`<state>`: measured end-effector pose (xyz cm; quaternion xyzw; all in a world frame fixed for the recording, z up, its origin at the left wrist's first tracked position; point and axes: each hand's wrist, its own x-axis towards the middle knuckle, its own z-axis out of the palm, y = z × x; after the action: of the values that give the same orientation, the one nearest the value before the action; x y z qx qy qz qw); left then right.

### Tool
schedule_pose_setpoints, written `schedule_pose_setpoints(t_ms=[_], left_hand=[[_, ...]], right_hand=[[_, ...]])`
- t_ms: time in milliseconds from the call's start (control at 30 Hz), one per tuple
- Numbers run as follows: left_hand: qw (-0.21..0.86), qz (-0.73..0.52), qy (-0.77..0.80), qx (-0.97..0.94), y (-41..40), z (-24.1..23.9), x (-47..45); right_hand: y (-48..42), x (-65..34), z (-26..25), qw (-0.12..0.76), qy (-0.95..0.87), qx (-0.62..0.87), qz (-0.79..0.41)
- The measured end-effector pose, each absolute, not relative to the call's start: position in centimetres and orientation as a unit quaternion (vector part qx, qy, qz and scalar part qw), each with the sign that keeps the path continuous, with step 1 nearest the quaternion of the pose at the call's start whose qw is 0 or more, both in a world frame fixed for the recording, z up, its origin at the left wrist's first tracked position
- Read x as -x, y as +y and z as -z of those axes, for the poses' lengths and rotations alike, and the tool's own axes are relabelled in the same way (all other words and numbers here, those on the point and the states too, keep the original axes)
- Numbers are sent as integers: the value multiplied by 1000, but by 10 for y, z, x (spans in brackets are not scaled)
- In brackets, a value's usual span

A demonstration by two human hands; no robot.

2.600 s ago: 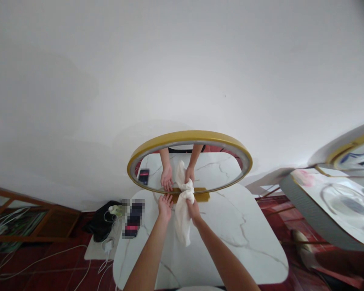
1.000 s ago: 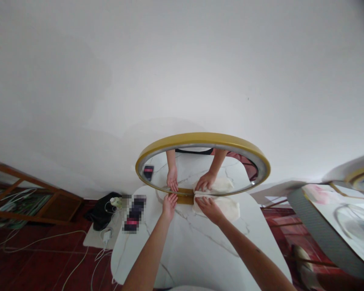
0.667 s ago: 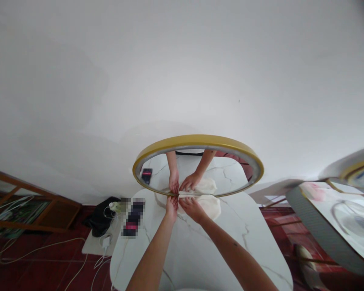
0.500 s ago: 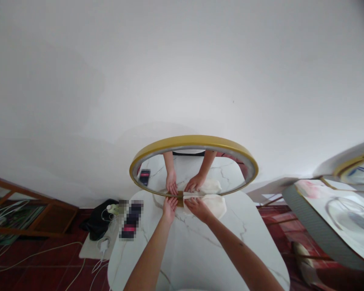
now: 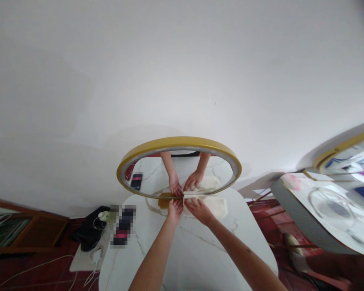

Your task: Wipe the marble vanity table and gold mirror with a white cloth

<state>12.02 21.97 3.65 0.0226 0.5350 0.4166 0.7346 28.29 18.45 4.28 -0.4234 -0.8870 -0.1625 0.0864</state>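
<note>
A round mirror with a gold rim (image 5: 178, 142) stands upright on a white marble-patterned table (image 5: 197, 258), and a flat gold base (image 5: 164, 202) shows under its lower edge. My right hand (image 5: 199, 210) presses down on a white cloth (image 5: 220, 207) at the foot of the mirror, its fingers bent over the cloth's left part. Close beside it, my left hand (image 5: 175, 212) has its fingers stretched out at the right part of the gold base, by the cloth's edge. Both hands and the cloth are reflected in the glass.
Dark pixelated items (image 5: 123, 226) lie on the table's left side. Beyond stand a black bag (image 5: 89, 230) and white cables. At right is another table (image 5: 306, 210) with a second gold-rimmed mirror (image 5: 346, 145). A wall (image 5: 170, 72) rises behind; a wooden shelf (image 5: 39, 234) is at left.
The view has shifted to the right. Both hands and the cloth have moved right relative to the mirror, uncovering more of the gold base.
</note>
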Motion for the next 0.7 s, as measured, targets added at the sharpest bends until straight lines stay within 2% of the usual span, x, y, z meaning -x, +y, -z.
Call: schedule_pose_setpoints(t_ms=[167,433,700], left_hand=[[735,-412,537,-25,224,-42,-124],[736,-388,552,-56,220,-48,-107],[702,-366,586,-176,206,-56,-119]], right_hand=[[194,-265,-41,87,-890,416,165],[183,-336,-40,85,-882,431,168],[156,-359,-50,103,-825,531,163]])
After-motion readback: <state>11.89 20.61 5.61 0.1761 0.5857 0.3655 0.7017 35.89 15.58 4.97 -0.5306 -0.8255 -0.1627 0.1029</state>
